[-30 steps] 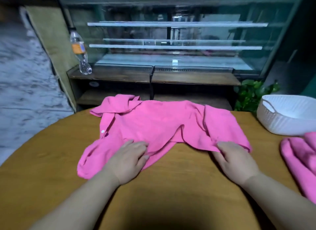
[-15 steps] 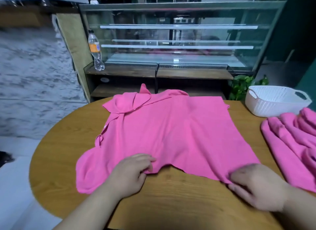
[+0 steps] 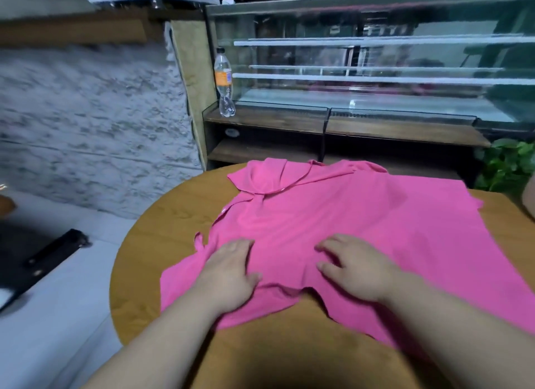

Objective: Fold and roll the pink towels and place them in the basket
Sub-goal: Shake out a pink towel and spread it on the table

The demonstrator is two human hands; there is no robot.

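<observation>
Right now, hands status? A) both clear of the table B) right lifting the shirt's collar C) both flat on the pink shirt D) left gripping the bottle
C: left hand and right hand both lie palm-down on the pink collared shirt spread on the round table.

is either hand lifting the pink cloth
No, the left hand and right hand rest flat on the pink cloth spread on the table.
</observation>
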